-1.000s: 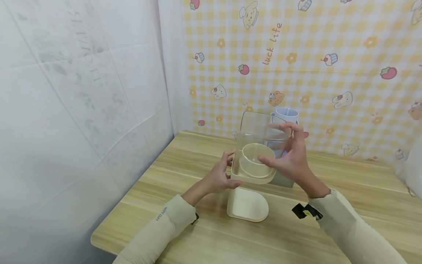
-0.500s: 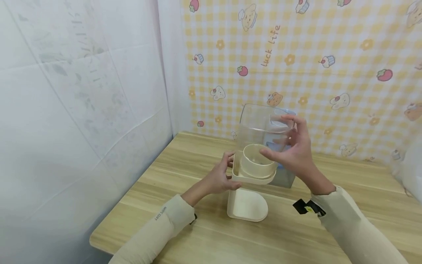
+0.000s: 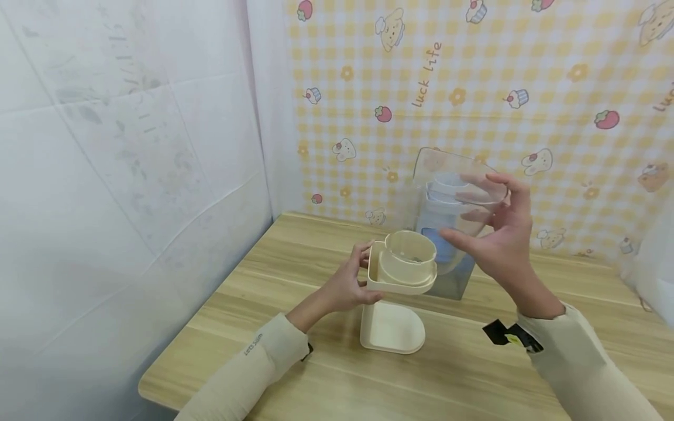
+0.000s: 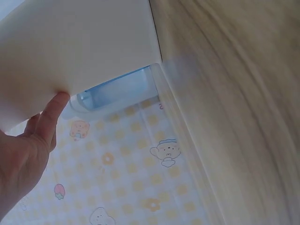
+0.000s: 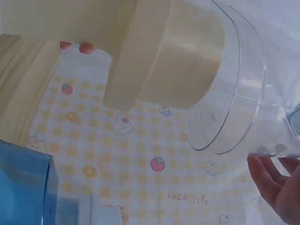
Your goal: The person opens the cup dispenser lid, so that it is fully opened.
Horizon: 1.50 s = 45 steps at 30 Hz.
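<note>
My left hand (image 3: 344, 286) grips the left side of a cream dispenser stand (image 3: 400, 286), just under its upper shelf. A round, open collar (image 3: 408, 266) rises from that shelf, and a flat rounded base (image 3: 396, 330) sits below on the table. My right hand (image 3: 505, 240) holds a clear plastic container (image 3: 437, 169) up to the right of the collar, thumb in front and fingers behind its wall. In the right wrist view the container's rimmed end (image 5: 234, 93) is apart from the collar. The left wrist view shows left fingertips at the edge of the cream panel (image 4: 93, 42).
Behind the stand is a blue item with a translucent lower part (image 3: 450, 280), partly seen through the container. The wooden table (image 3: 253, 316) meets a white curtain (image 3: 131, 204) on the left and a checked cloth (image 3: 368, 88) at the back.
The clear container, earlier around the collar on the cream shelf, has come up and off to the right in my right hand. My left hand stays on the stand.
</note>
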{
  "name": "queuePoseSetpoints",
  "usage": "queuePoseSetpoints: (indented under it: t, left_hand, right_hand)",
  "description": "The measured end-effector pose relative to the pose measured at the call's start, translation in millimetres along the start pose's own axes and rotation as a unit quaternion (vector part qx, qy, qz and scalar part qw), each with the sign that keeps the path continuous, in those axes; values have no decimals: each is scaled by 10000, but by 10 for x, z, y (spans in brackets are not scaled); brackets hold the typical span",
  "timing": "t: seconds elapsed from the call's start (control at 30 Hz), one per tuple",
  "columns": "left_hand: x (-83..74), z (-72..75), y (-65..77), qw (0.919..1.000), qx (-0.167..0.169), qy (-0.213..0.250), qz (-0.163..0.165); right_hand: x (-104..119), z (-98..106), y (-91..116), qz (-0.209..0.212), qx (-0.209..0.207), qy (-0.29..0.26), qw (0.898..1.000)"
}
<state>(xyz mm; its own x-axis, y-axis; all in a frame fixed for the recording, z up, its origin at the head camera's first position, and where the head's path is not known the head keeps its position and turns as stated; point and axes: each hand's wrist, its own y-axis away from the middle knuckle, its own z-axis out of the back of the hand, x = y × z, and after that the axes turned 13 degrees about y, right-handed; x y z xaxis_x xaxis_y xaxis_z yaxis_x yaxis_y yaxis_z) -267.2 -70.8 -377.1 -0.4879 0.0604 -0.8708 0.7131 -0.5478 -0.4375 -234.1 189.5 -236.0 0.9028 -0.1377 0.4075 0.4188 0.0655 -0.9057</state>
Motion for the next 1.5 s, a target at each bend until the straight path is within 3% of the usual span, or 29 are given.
queuePoseSetpoints:
  t: [0.13, 0.43, 0.93, 1.27, 1.5]
  left_hand:
    - [25, 0, 12, 10000, -16, -40, -70]
    - [45, 10, 28, 9998, -79, 14, 155]
    - [89, 150, -48, 9996, -266, -31, 43]
    - [93, 183, -65, 9979, -331, 523, 197]
    - [73, 192, -70, 9970, -391, 583, 341]
  right_hand:
    - [56, 91, 20, -50, -60, -327, 9994]
    - [194, 263, 160, 160, 237, -855, 9959]
    - [452, 356, 311, 441, 410, -1410, 9882]
    - [565, 328, 537, 708, 615, -1698, 9810]
    - [432, 409, 821, 115, 1182, -512, 9916]
